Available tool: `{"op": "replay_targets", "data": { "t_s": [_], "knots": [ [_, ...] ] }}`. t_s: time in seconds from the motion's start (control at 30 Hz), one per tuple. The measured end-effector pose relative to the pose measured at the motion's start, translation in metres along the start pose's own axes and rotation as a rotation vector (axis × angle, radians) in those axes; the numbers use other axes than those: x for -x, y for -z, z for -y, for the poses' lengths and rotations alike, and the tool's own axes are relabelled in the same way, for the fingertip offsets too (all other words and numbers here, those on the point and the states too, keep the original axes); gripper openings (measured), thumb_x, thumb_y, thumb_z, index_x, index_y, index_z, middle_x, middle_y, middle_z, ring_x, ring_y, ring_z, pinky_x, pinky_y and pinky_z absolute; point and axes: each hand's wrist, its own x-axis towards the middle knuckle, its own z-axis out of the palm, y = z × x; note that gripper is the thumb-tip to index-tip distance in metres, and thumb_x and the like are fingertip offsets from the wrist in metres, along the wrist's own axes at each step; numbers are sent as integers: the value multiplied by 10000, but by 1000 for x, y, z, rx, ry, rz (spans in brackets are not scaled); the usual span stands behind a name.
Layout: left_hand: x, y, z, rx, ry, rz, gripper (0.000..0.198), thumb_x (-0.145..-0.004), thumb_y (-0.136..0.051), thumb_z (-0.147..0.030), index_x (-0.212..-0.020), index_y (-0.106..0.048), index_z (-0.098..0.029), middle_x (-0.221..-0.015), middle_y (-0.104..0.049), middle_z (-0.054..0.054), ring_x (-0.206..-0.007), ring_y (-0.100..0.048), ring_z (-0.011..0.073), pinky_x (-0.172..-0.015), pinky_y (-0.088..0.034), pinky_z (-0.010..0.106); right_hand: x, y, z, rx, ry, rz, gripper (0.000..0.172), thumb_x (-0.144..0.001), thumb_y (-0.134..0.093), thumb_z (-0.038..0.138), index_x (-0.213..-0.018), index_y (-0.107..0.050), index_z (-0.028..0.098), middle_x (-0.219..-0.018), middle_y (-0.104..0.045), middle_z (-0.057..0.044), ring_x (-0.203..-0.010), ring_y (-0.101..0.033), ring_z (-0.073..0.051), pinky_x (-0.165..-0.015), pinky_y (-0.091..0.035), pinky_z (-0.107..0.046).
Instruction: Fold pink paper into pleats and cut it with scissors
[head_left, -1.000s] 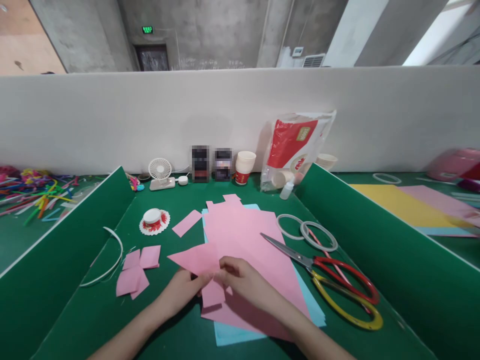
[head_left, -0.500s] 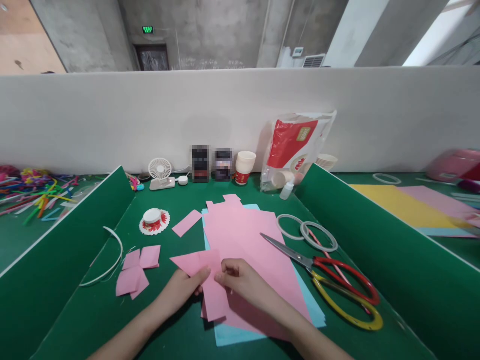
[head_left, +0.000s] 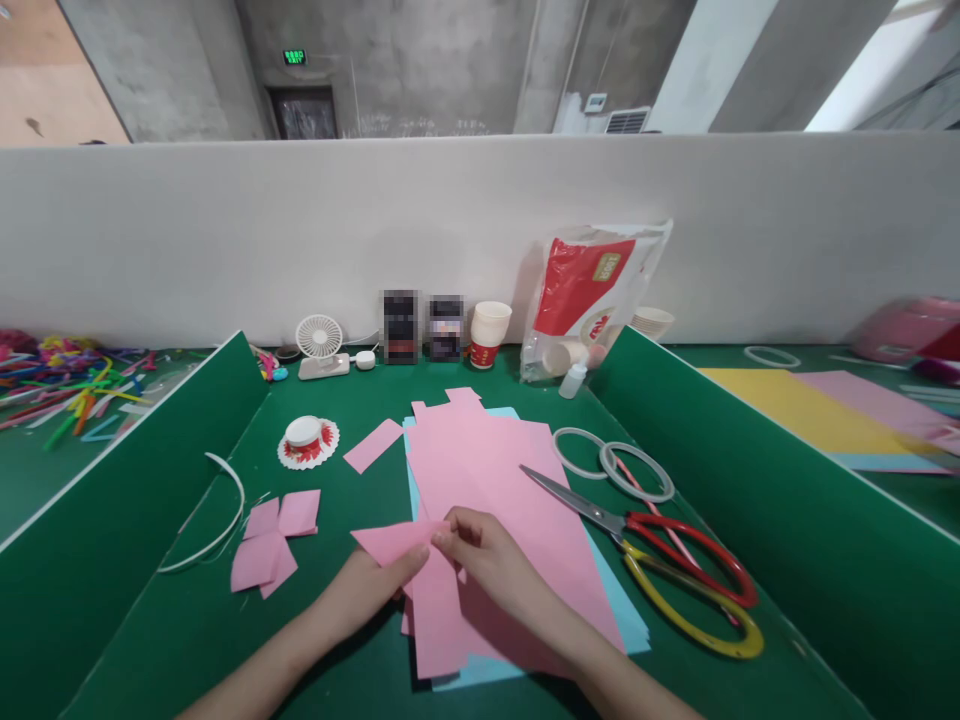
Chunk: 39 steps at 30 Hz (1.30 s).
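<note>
In the head view, left hand [head_left: 379, 580] and right hand [head_left: 484, 552] pinch a bent pink paper [head_left: 438, 622] between closed fingers, seemingly mid-fold; small pieces [head_left: 256, 560] left of the fingers look already cut, the large sheet [head_left: 499, 470] beneath unused. Beyond the fingers, a sign [head_left: 295, 57] reads EXIT; the bag's [head_left: 583, 290] lettering is unclear.

Head view, forward and down, apparently close above the table [head_left: 360, 400]

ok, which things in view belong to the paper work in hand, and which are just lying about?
Job:
- pink paper piece, held by left hand and right hand
- large pink sheet, probably stock
- scissors, likely tool

Probably just lying about:
- white fan
- paper cups
- plastic bag
</note>
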Motion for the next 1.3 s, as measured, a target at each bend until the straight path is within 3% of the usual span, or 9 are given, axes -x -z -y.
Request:
{"op": "replay_targets", "data": {
  "t_s": [0.63,0.97,1.1,1.2,1.3],
  "knots": [
    [2,-3,-3,48,36,-50,249,-662,-533,-389,-550,-553,-167,-484,-526,-44,-533,-495,152,-556,-385,261,0,-1,2,-29,28,-84,237,-737,-456,287,-530,-386,194,-471,-350,70,-469,-339,-100,-485,-267,-234],
    [1,-4,0,78,31,-252,291,-676,-487,-452,-569,-540,-187,-585,-600,11,-648,-556,212,-653,-413,309,-1,-5,-4,-41,20,-22,183,-718,-451,259,-564,-377,193,-514,-330,72,-480,-309,-88,-468,-253,-220],
    [-1,-1,-1,136,-135,-253,299,-652,-521,-467,-721,-583,-183,-779,-639,35,-805,-552,222,-737,-404,299,-2,3,-2,-7,25,-44,203,-719,-464,268,-554,-380,187,-530,-348,62,-501,-299,-89,-471,-235,-221],
    [-6,7,-1,309,-281,-314,356,-724,-407,-512,-835,-513,-191,-726,-598,17,-655,-551,177,-612,-422,278,-3,11,2,23,18,-28,205,-716,-470,256,-550,-371,189,-514,-324,70,-483,-275,-83,-455,-211,-218],
    [-12,17,-2,365,-304,-362,357,-757,-314,-517,-869,-436,-200,-721,-544,-1,-610,-537,138,-613,-420,266,-2,15,4,55,-2,19,198,-706,-470,217,-541,-365,192,-497,-315,76,-456,-258,-76,-434,-192,-213]
  ]
}}
